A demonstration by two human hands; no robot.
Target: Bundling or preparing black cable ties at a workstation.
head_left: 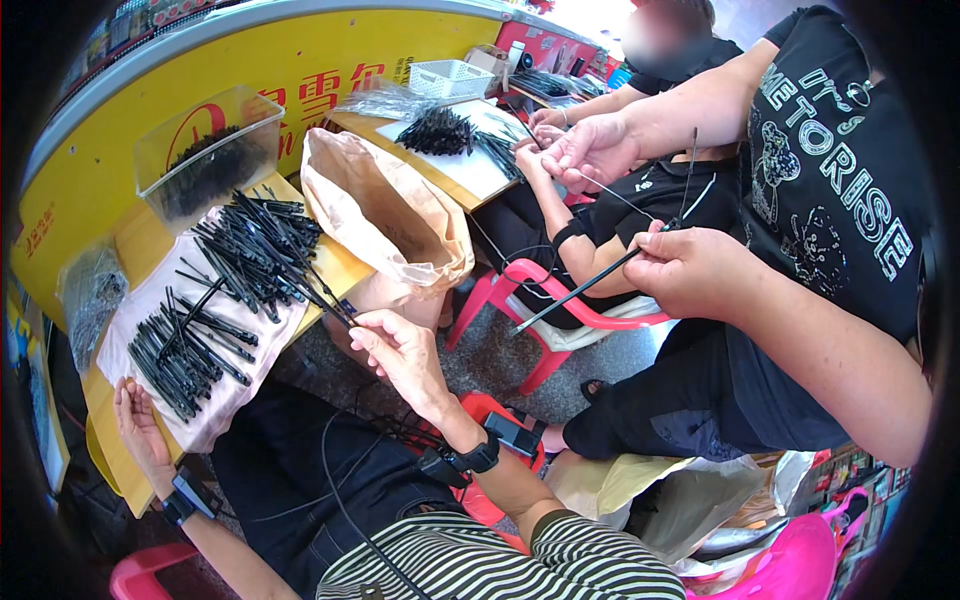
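My right hand (402,362) is closed in a pinch on the end of a thin black strip (335,305), which reaches back toward a heap of similar black strips (255,245). My left hand (146,436) rests at the table's near left edge, palm up with the fingers apart and nothing in it. Close to it lies a second, neater pile of black strips (180,360). Both piles sit on a pale pink cloth (120,320) spread over the wooden table (135,490). What exactly the strips are cannot be made out.
Behind the cloth stands a clear plastic bin (215,165) of dark pieces. An open paper bag (345,190) is beside the table. On the right, a standing co-worker holds a black rod (585,285) and a thin wire; another person sits beyond. Pink stools (545,350) stand between us.
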